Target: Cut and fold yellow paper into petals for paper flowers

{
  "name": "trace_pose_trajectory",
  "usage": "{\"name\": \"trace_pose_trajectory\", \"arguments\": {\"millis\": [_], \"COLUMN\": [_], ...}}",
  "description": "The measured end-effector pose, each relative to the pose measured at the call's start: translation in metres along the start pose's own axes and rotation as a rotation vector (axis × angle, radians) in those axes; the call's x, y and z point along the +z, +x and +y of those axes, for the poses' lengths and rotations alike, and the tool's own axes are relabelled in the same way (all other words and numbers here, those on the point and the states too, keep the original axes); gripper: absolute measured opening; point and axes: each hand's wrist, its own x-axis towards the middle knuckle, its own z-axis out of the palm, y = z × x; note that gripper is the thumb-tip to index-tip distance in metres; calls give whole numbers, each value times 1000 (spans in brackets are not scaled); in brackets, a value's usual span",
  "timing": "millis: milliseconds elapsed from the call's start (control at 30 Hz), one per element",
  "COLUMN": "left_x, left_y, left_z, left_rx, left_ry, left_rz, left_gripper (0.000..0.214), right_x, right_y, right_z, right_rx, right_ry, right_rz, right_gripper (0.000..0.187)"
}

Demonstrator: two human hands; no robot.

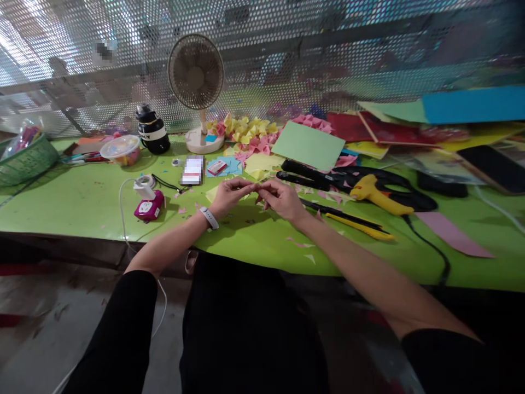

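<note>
My left hand point(230, 195) and my right hand point(280, 198) meet over the green table point(82, 202), fingertips pinched together on a small piece of paper point(256, 187) that is mostly hidden by the fingers. A white band sits on my left wrist. Yellow paper squares point(258, 163) lie just beyond the hands, and small pink paper scraps point(304, 245) are scattered near my right forearm.
A yellow glue gun point(379, 194) with black cord, black scissors point(311, 174), and a yellow utility knife point(361, 226) lie right. A small fan point(196, 76), folded paper pile point(246, 131), green card point(308, 144), magenta device point(148, 208), plastic bowl point(121, 149) and green basket point(25, 158) stand behind and left.
</note>
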Motion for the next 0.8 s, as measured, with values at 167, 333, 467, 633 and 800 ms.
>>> {"name": "trace_pose_trajectory", "arguments": {"millis": [167, 333, 467, 633, 800], "left_x": [-1, -2, 0, 0, 1], "left_y": [1, 2, 1, 0, -1], "left_z": [-5, -6, -3, -1, -2], "left_rx": [19, 30, 5, 39, 57], "left_ry": [-15, -25, -36, 0, -10], "left_rz": [-31, -7, -4, 1, 1], "left_gripper": [35, 38, 40, 40, 36], "right_x": [0, 0, 0, 0, 0], "right_y": [2, 2, 1, 1, 2], "right_z": [4, 4, 5, 5, 5], "right_rx": [-7, 0, 24, 38, 66], "right_ry": [18, 14, 9, 32, 55], "right_rz": [4, -13, -40, -47, -72], "right_gripper": [37, 36, 37, 36, 38]}}
